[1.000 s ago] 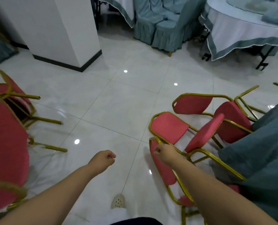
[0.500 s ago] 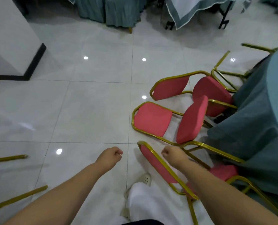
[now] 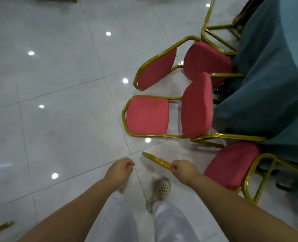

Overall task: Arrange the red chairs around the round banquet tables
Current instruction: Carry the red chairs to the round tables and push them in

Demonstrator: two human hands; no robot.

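Right hand (image 3: 183,169): our grip is curled round the top rail of the nearest chair (image 3: 231,165), fingers pinching the gold frame edge; the backrest shows edge-on, the red seat lies to the right of the wrist, its legs under the tablecloth (image 3: 266,81).

Left hand (image 3: 121,171): our fingers are curled into a loose fist, holding nothing, above the floor (image 3: 57,102) just left of the held rail.

Second chair (image 3: 196,105): beyond the held one, red backrest toward us on the left, seat touching the cloth's hem.

Third chair (image 3: 207,60): farther along, beside the second, seat against the cloth.

Fourth frame (image 3: 214,37): gold tubing only visible, at the top, partly under the cloth; its seat we cannot make out.

Table: round, draped in teal cloth, filling the right edge.

Floor: glossy pale tiles with light spots. Our white trousers (image 3: 169,222) and a perforated shoe (image 3: 162,188) stand below the hands.
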